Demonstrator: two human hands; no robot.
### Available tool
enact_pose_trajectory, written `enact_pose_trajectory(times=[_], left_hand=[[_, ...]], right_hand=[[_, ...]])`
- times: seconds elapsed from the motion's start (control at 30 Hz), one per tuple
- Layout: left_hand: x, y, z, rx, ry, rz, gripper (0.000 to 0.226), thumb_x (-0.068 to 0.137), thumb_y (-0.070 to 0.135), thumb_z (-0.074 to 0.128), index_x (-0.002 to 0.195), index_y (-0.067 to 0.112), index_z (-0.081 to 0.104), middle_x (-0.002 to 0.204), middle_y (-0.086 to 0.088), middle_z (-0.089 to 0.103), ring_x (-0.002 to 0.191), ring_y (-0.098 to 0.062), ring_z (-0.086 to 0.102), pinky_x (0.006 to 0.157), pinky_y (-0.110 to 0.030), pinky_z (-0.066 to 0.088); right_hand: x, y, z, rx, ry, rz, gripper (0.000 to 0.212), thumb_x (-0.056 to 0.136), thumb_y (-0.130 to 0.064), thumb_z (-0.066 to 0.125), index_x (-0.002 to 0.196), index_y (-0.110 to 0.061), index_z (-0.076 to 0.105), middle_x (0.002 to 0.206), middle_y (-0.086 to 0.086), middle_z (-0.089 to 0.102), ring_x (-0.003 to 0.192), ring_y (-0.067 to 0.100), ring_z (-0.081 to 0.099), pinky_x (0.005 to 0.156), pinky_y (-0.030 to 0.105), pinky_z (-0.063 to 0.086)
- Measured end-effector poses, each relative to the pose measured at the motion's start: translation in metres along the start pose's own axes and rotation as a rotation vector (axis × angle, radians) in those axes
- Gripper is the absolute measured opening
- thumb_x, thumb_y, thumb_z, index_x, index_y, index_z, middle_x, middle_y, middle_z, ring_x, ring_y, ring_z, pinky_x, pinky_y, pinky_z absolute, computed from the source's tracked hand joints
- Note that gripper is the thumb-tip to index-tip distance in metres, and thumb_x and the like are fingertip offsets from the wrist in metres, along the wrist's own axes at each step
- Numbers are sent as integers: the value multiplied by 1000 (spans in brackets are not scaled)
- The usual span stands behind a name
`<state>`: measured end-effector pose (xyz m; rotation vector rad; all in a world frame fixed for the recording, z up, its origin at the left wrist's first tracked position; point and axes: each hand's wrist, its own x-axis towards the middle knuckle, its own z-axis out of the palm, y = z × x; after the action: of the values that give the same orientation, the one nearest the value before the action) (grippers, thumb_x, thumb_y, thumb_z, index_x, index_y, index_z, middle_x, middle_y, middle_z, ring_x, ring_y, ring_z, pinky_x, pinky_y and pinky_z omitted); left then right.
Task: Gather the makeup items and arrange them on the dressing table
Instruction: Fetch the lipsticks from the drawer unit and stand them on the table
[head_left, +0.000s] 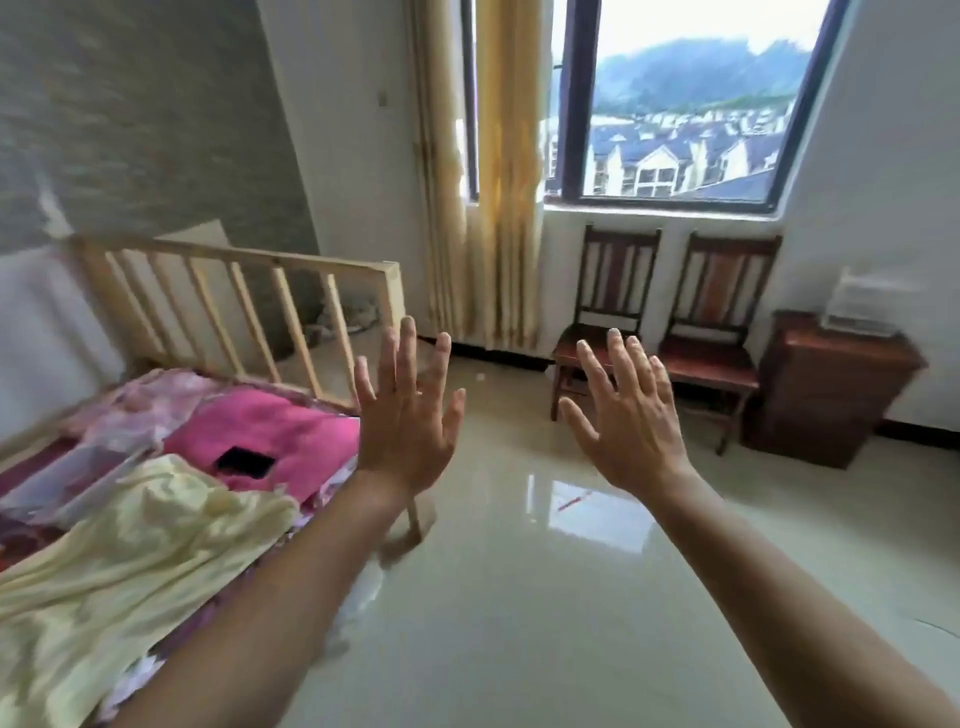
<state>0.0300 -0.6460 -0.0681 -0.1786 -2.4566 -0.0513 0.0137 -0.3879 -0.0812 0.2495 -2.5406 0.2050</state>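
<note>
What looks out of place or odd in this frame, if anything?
Nothing is spilled or broken. The bed looks unmade: a yellow sheet is bunched beside a pink blanket, with a small black object lying on the blanket. The left hand and right hand are raised, fingers spread, holding nothing.

Both bare forearms reach forward from the lower edge of the view, wrists bent back so that the backs of the hands face the camera. The left hand (405, 415) is held up at the foot-end corner of the bed (234, 256), fingers straight, spread and pointing upward, holding nothing. The right hand (631, 421) is raised at the same height, well apart from the bed on its far side from the left hand, fingers likewise straight and splayed, empty.
</note>
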Motion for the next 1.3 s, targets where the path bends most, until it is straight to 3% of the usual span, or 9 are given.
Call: enact_pose_trajectory(times=[0.3, 0.43, 0.7, 0.97, 1.3], left_hand=[[188, 199, 154, -267, -106, 365, 64, 98, 50, 34, 152, 17, 30, 161, -19, 13, 146, -38, 17, 111, -65, 20], [230, 325, 182, -385, -160, 544, 66, 95, 52, 33, 152, 18, 27, 160, -18, 14, 147, -35, 15, 111, -64, 21], [290, 532, 264, -475, -158, 700, 68, 95, 53, 35, 153, 20, 24, 161, -17, 12, 149, -34, 8, 114, -62, 18], [418, 666, 325, -490, -90, 645, 67, 94, 53, 34, 152, 20, 27, 160, -17, 15, 148, -34, 11, 115, -59, 19], [539, 766, 481, -465, -144, 569, 70, 94, 54, 32, 154, 20, 23, 161, -18, 12, 149, -34, 10, 114, -59, 22]], right_hand=[[44, 207, 7, -271, 6, 284, 69, 95, -55, 40, 155, -23, 28, 161, 19, 23, 148, 36, 21, 118, 53, 18], [21, 302, -13, -364, 9, 465, 69, 95, -57, 35, 156, -25, 27, 161, 20, 21, 149, 36, 19, 120, 52, 19], [13, 501, -8, -397, 57, 694, 71, 94, -58, 34, 156, -27, 24, 164, 16, 14, 150, 34, 16, 120, 50, 15], [120, 688, 1, -361, 42, 688, 73, 93, -57, 39, 156, -24, 25, 162, 19, 17, 148, 37, 23, 119, 50, 18], [234, 863, 99, -336, -76, 645, 79, 91, -60, 34, 158, -22, 18, 162, 20, 15, 149, 36, 21, 120, 50, 17]])
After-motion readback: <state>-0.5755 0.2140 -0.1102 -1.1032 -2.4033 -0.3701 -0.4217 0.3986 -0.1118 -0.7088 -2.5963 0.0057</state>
